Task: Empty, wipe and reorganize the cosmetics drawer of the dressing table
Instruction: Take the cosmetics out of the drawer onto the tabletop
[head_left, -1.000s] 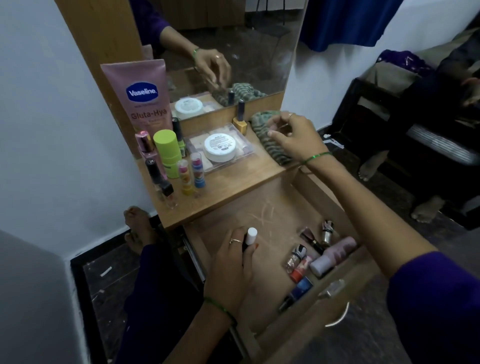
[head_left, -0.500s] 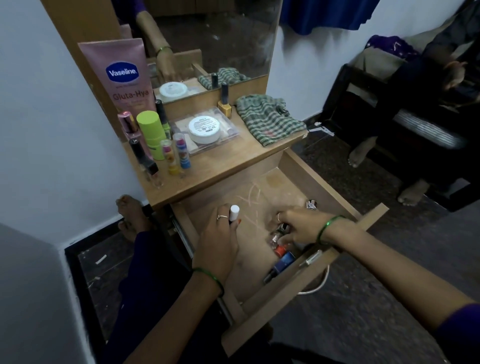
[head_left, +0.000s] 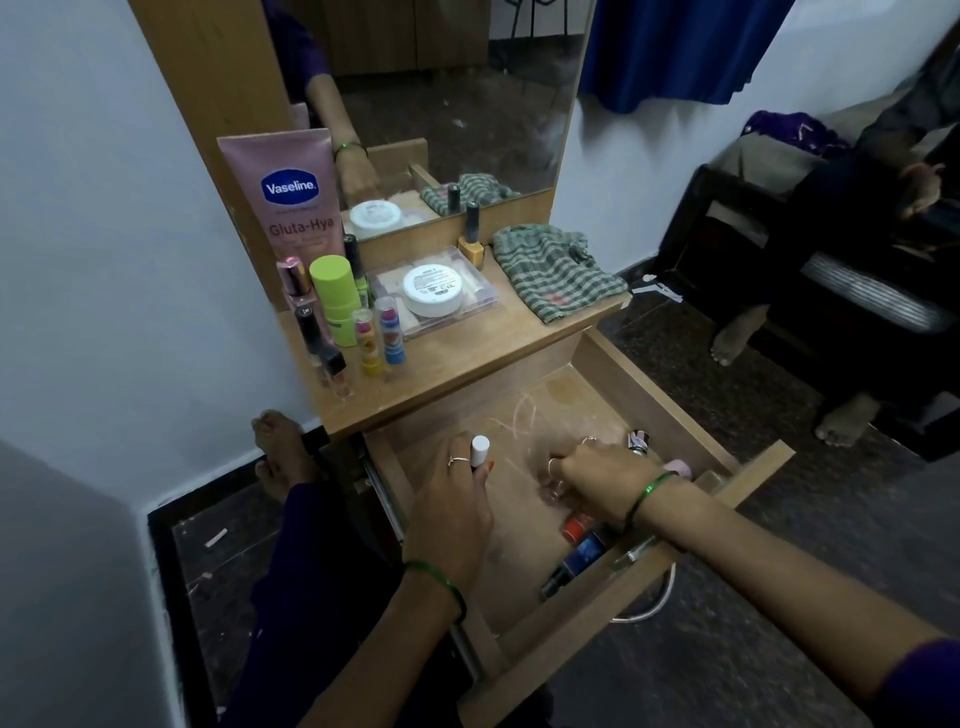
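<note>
Both hands are down in the open drawer (head_left: 613, 358). The left hand (head_left: 457, 504) grips a white-capped bottle (head_left: 479, 451) upright, cap pointing to twelve o'clock, body hidden in the fist. The right hand (head_left: 597, 475) curls over small bottles at the drawer's three o'clock side; whether it holds one, I cannot tell. A dark blue bottle (head_left: 582, 558) lies flat, long axis running two to eight o'clock.

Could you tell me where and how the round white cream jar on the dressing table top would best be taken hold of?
Grip the white cream jar across its round side wall, coming from above: it sits flat on the clear box, lid up, with bottles crowding its left.
</note>
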